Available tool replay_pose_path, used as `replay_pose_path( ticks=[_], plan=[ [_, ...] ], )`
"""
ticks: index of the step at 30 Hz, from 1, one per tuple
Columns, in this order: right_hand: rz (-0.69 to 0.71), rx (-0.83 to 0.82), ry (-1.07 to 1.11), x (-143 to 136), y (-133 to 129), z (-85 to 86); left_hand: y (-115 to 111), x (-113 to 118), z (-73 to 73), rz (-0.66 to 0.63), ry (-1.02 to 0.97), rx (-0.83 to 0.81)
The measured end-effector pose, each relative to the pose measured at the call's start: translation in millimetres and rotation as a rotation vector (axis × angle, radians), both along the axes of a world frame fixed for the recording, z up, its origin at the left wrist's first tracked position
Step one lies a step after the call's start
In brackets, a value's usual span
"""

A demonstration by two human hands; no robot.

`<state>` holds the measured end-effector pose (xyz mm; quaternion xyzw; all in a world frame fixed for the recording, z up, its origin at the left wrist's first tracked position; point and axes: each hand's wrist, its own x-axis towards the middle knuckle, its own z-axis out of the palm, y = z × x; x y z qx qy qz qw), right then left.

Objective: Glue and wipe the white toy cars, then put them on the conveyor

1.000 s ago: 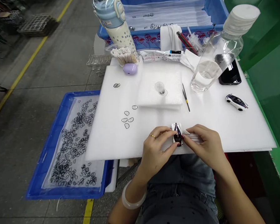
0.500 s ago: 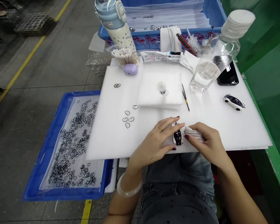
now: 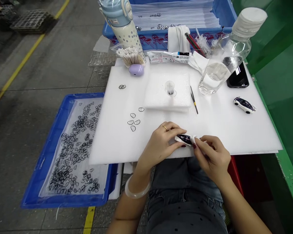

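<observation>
Near the front edge of the white foam board [image 3: 117, 146], my left hand [image 3: 162, 141] grips a small black-and-white toy car [image 3: 184, 139] between thumb and fingers. The car lies turned sideways. My right hand [image 3: 211, 156] pinches a white cloth [image 3: 193, 139] against the car's right end, covering that end. A second toy car [image 3: 244, 105] rests on the board at the right. Tweezers [image 3: 193, 100] lie beyond my hands, beside a raised foam block [image 3: 158, 97] bearing a small clear cup [image 3: 169, 87]. Several thin black rings [image 3: 133, 122] lie to the left.
A blue tray [image 3: 30, 195] of many black rings stands lower left. Toward the back are a tumbler [image 3: 127, 35], cotton swabs [image 3: 130, 56], a purple case [image 3: 136, 70], a tube [image 3: 166, 57], a clear bottle [image 3: 213, 76], a phone [image 3: 238, 78] and a blue bin [image 3: 151, 40].
The toy car has turned from pointing away to lying sideways in my left hand's grip. My right hand has brought the cloth leftward onto it.
</observation>
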<state>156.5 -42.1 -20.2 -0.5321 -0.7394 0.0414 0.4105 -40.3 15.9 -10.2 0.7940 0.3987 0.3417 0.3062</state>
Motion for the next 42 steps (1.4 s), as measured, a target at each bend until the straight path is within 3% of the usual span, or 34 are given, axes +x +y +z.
replay_pose_path(
  ticks=[3, 5, 7, 10, 13, 21, 27, 32, 38, 40, 42],
  plan=[
    [0.085, -0.002, -0.079, -1, -2, 1.8, 1, 0, 0.1, 0.004, -0.009, -0.010],
    [0.233, -0.052, -0.089, 5, 0, 11.3, 1, 0, -0.6, -0.003, -0.009, -0.004],
    [0.296, -0.093, -0.073, 15, 8, 26.1, 1, 1, -1.2, -0.006, -0.012, 0.014],
    [0.099, -0.039, -0.169, 32, 25, 48.1, 1, 2, -0.9, -0.003, -0.016, 0.034],
    [-0.059, 0.038, -0.307, 37, 34, 56.5, 1, 2, 0.4, 0.004, -0.006, 0.028],
    [0.022, 0.037, -0.325, 8, 17, 31.6, 2, 2, 1.3, -0.002, 0.007, 0.029],
    [0.038, 0.080, -0.312, 5, 16, 21.5, 1, 3, 0.8, -0.009, 0.018, 0.023],
    [0.090, 0.070, -0.323, 12, 15, 22.5, 1, 2, 0.4, -0.011, 0.008, 0.010],
    [0.205, -0.108, -0.372, -16, 21, 28.5, -2, -4, 3.3, 0.026, -0.045, -0.146],
    [0.174, -0.134, -0.304, -5, 28, 29.5, -4, -5, 4.1, 0.086, -0.061, -0.190],
    [0.024, -0.171, -0.182, 40, 33, 29.7, -4, -5, 4.1, 0.135, -0.036, -0.192]
  ],
)
